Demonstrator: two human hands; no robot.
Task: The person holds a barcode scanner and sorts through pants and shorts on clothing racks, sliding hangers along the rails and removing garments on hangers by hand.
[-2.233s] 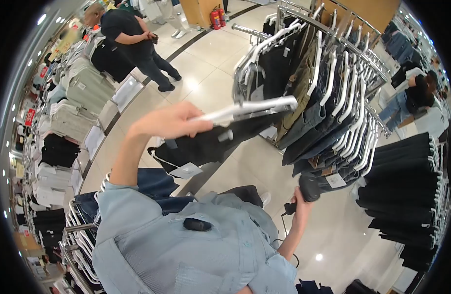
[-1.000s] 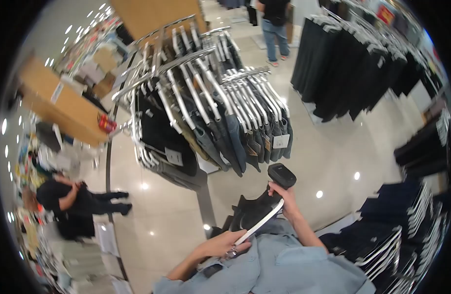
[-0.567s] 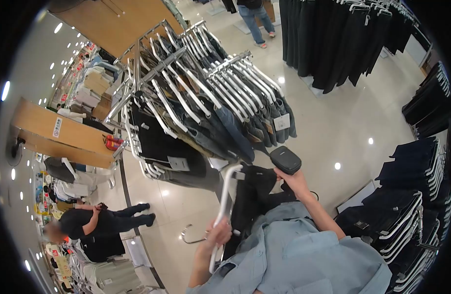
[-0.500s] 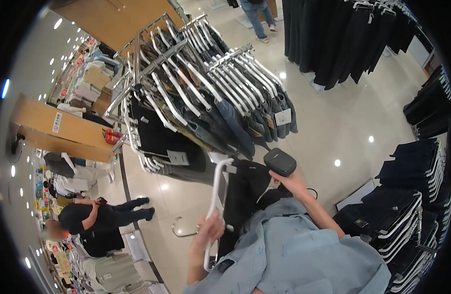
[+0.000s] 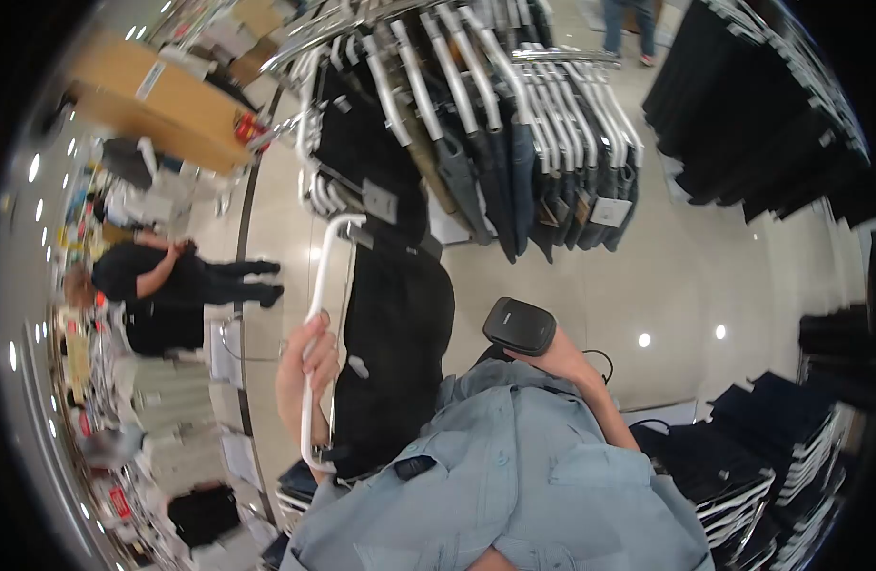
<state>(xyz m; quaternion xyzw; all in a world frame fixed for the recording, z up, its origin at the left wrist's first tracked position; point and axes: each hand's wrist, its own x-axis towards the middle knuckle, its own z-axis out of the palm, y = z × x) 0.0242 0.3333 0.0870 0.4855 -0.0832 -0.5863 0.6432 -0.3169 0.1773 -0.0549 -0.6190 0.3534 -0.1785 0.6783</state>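
My left hand [image 5: 309, 366] is wrapped round a white hanger [image 5: 324, 262] on the left side of my body. From the hanger's clips hangs a pair of black trousers [image 5: 400, 319], spread sideways against my front. My right hand [image 5: 559, 358] is in front of my chest with a black, rounded, box-like device [image 5: 520, 325]. The device covers most of the fingers, and its kind is unclear. A thin black cable [image 5: 604, 364] loops beside the right wrist.
A metal rack ahead carries trousers on white hangers [image 5: 466, 71]. Black garments [image 5: 752, 114] hang at the upper right, and stacked dark trousers [image 5: 733, 452] at the lower right. A person in dark clothes [image 5: 176, 276] stands at the left, near a fire extinguisher [image 5: 250, 128].
My view has turned, so the rack appears higher and farther right. The hanger has moved left with my left hand, and the black trousers show more fully. The device has tilted in my right hand.
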